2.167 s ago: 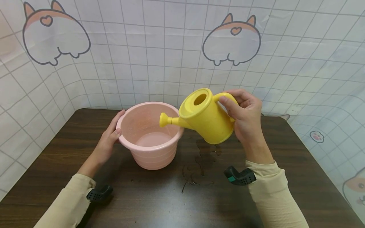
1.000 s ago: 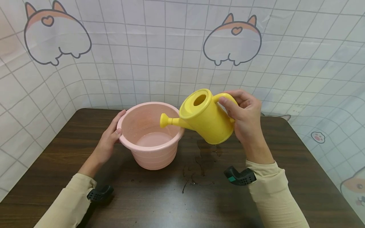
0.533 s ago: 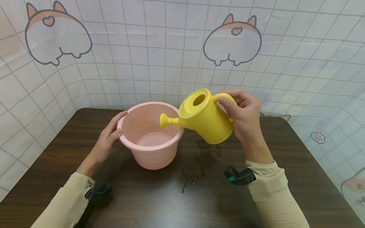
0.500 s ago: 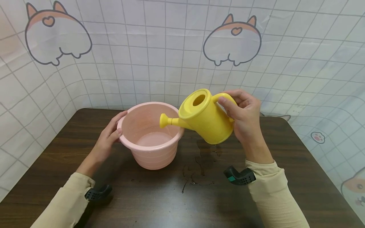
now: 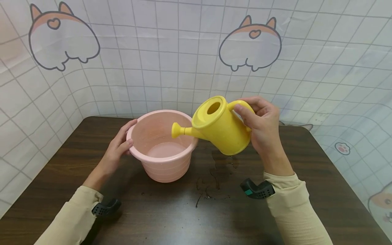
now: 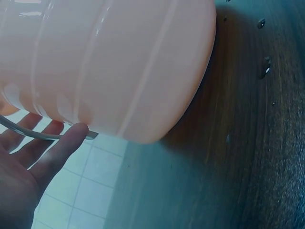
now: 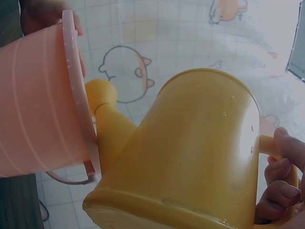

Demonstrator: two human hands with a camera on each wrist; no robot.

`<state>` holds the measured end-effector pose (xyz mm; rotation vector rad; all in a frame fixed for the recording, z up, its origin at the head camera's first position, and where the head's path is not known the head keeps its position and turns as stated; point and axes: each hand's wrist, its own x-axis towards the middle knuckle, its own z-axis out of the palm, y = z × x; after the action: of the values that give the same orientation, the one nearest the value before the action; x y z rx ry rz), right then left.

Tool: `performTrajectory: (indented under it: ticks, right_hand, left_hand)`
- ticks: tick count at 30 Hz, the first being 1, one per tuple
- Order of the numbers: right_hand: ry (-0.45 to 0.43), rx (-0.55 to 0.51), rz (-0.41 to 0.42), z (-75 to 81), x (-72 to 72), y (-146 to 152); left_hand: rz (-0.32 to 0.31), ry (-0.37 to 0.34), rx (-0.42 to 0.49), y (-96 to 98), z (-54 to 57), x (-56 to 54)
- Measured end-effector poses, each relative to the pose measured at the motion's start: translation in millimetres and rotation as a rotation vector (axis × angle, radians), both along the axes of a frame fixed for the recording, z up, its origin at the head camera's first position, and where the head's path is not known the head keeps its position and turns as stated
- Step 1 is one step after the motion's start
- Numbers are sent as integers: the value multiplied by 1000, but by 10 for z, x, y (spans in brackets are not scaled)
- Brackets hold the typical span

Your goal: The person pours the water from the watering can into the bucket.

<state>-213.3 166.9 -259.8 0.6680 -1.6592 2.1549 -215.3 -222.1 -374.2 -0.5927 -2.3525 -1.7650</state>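
A pink plastic basin point(image 5: 166, 169) is on the dark table, leaning toward the head camera. My left hand point(image 5: 115, 148) grips its left rim, thumb on the near side; the left wrist view shows that hand's fingers point(image 6: 62, 145) at the basin's outer side. By its looped handle, my right hand point(image 5: 264, 122) holds a yellow watering can point(image 5: 229, 136) up beside the basin. The can tips left, its spout head point(image 5: 176, 130) inside the basin's opening. Droplets cling to the can's body point(image 7: 190, 143) in the right wrist view.
Water puddles and drops point(image 5: 215, 177) wet the wooden table point(image 5: 171, 217) right of the basin and in front of it. Behind the table hangs a white gridded curtain point(image 5: 171, 61) with cartoon dog prints. Each wrist wears a black device point(image 5: 258, 189).
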Motion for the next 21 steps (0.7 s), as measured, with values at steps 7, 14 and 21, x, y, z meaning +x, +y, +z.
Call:
performTrajectory:
  ticks: [7,14,21]
  right_hand:
    - [6,1,0,-2,-11,-10]
    - [12,-5,14,-12,-11,-6]
    - [-10,8,0,-4,-12,2]
  left_hand:
    - [-13,-26,1,-1,9,6]
    - [-9,-46,23,7,8,11]
    - [-6,-55,21,24,11,16]
